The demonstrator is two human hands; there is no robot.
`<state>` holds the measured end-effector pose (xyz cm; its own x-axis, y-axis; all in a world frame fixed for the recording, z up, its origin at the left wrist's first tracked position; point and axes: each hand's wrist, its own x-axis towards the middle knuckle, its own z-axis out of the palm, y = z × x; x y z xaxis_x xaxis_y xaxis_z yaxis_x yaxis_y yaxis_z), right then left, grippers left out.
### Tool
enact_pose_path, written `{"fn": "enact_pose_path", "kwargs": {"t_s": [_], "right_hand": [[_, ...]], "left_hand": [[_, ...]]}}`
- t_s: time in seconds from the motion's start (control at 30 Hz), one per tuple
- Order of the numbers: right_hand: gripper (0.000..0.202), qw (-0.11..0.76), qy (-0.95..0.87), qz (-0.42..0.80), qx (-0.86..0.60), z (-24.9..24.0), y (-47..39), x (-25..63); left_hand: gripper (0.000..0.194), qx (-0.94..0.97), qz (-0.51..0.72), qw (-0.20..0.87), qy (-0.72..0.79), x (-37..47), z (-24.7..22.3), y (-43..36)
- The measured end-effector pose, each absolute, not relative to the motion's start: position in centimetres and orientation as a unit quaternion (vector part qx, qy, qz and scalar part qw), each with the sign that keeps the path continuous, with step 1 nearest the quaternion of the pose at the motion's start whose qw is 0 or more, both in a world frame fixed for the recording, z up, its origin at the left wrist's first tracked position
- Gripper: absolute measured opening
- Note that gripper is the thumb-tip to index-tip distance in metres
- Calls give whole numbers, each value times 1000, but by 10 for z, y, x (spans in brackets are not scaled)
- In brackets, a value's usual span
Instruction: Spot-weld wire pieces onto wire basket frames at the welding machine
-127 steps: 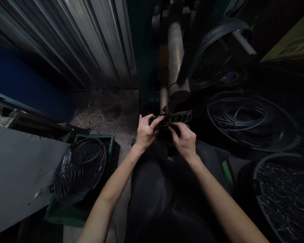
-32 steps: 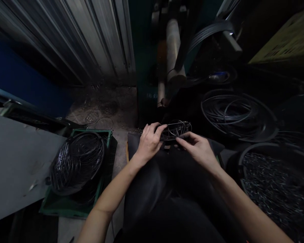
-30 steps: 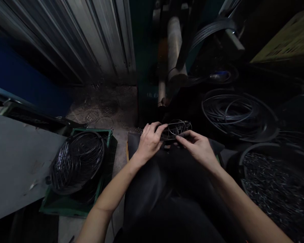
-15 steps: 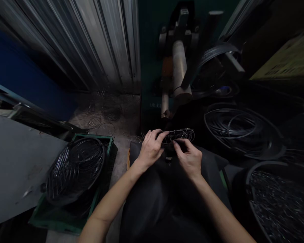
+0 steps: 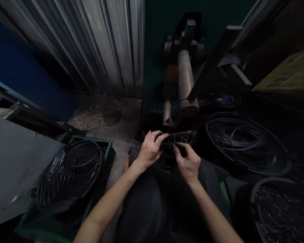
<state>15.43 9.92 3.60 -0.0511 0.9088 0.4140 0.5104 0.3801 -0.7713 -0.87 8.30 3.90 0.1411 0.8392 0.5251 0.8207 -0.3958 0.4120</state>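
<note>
A small wire frame (image 5: 184, 137), made of thin bent metal rods with curved ends, is held in front of the machine. My left hand (image 5: 151, 148) grips its left part, thumb and fingers closed around the rods. On its lower near side, my right hand (image 5: 188, 161) pinches with thumb and forefinger; whether a small piece sits between those fingertips is too dark to tell. Just beyond the frame is the machine's lower metal arm (image 5: 167, 114), below a thick steel cylinder (image 5: 186, 77). Part of the frame is hidden behind my left fingers.
At left, a round basket (image 5: 71, 172) of bent wire pieces rests on a green crate (image 5: 27, 222). To the right stand a tub (image 5: 286, 168) with coiled wire and a bucket (image 5: 254, 199) of small metal pieces. A dark apron (image 5: 147, 209) covers my lap. Loose wires litter the floor (image 5: 121, 108).
The view has shifted slightly, so the machine and right-hand tubs appear lower. Both hands keep their hold on the wire frame, with only small movement of the right hand.
</note>
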Motion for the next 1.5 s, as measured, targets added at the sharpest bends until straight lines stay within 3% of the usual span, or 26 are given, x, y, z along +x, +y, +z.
{"fn": "enact_pose_path", "kwargs": {"t_s": [1.5], "right_hand": [[23, 473, -688, 252, -488, 28, 126, 145]], "left_hand": [[44, 764, 323, -19, 559, -19, 45, 112]]}}
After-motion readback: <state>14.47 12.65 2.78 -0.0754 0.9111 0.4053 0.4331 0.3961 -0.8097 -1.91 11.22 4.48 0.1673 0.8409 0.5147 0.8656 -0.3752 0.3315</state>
